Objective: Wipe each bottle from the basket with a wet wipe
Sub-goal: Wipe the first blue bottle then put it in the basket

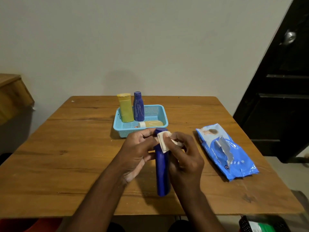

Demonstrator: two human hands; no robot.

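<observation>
My left hand (135,153) grips a tall dark blue bottle (162,173) near its cap, holding it above the wooden table (66,156). Against the bottle's upper part, my right hand (185,158) presses a folded white wet wipe (163,142). Behind my hands sits a light blue basket (160,111). In it stand a yellow bottle (126,108) and a smaller blue bottle (138,106), and a pale yellow bottle (151,123) lies on its side at the front.
A blue pack of wet wipes (225,151), torn open, lies flat on the table to the right. A dark door (280,81) stands at the right, and a wooden piece of furniture (11,96) at the left. The wall rises just behind the table.
</observation>
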